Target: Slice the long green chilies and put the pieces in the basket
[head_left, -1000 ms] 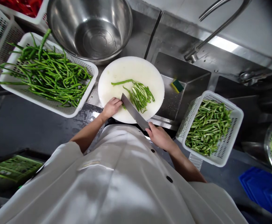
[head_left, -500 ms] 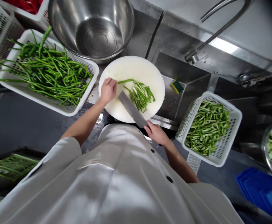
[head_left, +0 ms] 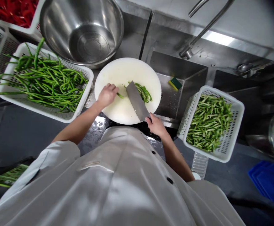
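My right hand [head_left: 156, 125] grips the handle of a cleaver [head_left: 137, 102], whose wide blade lies over the round white cutting board [head_left: 118, 110]. Cut green pieces [head_left: 144, 93] rest on the board just right of the blade and partly under it. My left hand [head_left: 107, 94], fingers closed, is at the board's left side, with a short green pepper end [head_left: 120, 95] sticking out beside the fingertips. Left of the board, a white basket [head_left: 68, 117] holds long whole green peppers [head_left: 54, 81]. Cut green strips [head_left: 208, 122] fill much of another white basket [head_left: 236, 125] at the right.
Behind the board stands a large steel bowl [head_left: 92, 44]. A sink [head_left: 172, 66] with a sponge [head_left: 175, 84] and a curved faucet [head_left: 205, 28] is to the right. Red peppers [head_left: 14, 12] sit at the upper left, blue plastic pieces [head_left: 271, 182] at the lower right.
The view has shifted. The cleaver has moved up against the cut pieces and now covers part of them. The long green piece by my left hand now shows only as a short end.
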### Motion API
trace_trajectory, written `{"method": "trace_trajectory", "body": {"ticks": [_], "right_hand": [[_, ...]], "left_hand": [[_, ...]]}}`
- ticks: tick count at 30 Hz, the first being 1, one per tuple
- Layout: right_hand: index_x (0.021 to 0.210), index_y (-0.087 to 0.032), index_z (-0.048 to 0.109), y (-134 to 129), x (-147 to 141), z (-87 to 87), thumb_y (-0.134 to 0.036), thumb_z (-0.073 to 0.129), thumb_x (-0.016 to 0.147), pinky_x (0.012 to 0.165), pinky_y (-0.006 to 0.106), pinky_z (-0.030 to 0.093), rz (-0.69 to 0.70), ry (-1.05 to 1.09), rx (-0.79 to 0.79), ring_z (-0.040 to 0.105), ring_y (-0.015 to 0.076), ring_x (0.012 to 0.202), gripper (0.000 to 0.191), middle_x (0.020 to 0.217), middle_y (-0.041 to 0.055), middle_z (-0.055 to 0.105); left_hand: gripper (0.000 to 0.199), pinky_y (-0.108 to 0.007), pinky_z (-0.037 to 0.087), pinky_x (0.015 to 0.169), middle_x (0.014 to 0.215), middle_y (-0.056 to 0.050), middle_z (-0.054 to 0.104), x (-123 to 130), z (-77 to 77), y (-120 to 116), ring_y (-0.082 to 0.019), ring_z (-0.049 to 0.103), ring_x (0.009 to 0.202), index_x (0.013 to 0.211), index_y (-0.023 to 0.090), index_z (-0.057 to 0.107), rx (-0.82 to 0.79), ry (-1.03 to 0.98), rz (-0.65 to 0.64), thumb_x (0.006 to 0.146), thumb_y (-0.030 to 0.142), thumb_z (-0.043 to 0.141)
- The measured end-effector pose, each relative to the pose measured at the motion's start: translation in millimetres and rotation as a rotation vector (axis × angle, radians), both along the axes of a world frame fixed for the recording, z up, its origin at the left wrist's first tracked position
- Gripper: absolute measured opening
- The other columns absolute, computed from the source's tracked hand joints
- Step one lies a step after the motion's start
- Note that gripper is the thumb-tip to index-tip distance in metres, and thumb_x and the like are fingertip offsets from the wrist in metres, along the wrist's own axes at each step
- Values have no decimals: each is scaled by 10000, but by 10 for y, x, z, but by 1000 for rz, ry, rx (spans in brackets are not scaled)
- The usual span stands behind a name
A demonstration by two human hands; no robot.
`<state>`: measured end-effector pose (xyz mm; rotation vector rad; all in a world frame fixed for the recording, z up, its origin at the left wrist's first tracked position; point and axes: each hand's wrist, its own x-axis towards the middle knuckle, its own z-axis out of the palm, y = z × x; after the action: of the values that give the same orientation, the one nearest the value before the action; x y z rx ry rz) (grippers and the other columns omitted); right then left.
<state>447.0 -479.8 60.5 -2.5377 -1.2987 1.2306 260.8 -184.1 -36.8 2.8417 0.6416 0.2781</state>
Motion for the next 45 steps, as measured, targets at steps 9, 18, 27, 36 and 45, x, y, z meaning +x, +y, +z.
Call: {"method": "trace_trajectory", "body": {"ticks": [9, 18, 27, 36, 45], "right_hand": [[1465, -138, 463, -178, -165, 306, -357, 308, 1133, 805, 337, 455, 316, -180, -186, 719, 319, 1006, 427, 1054, 167, 757], [1478, -116, 430, 261, -259, 374, -324, 327, 1128, 834, 353, 471, 352, -100, -145, 722, 330, 1058, 420, 1134, 207, 742], [1465, -108, 469, 438, -261, 265, -331, 351, 1119, 868, 345, 478, 320, -73, -79, 706, 331, 1111, 428, 1147, 213, 739], [1529, -91, 399, 538, -374, 113, -353, 328, 1131, 855, 356, 479, 278, -106, -70, 700, 345, 1104, 482, 1154, 224, 727], [1482, -108, 452, 633, -311, 310, -340, 343, 1126, 859, 336, 467, 365, -69, -81, 703, 326, 1107, 439, 1165, 210, 729]], "left_hand": [[356, -419, 538, 961, 1062, -115, 687, -206, -314, -619, -258, 593, 1015, 1031, 159, 723, 22, -102, -139, 1057, 112, 372], [305, -400, 540, 912, 1007, -104, 682, -213, -317, -624, -244, 596, 961, 1046, 169, 703, 30, -80, -110, 1077, 164, 400], [315, -400, 541, 872, 957, -100, 672, -215, -352, -646, -239, 575, 899, 993, 165, 703, 55, -145, -101, 1048, 125, 396], [293, -444, 524, 921, 1057, -115, 672, -358, -339, -297, -260, 583, 1008, 1047, 189, 700, 5, -149, 66, 1051, 173, 408], [326, -382, 543, 902, 1077, -85, 682, -398, -462, -306, -236, 582, 988, 1060, 199, 681, -10, -141, 28, 974, 42, 408]]}}
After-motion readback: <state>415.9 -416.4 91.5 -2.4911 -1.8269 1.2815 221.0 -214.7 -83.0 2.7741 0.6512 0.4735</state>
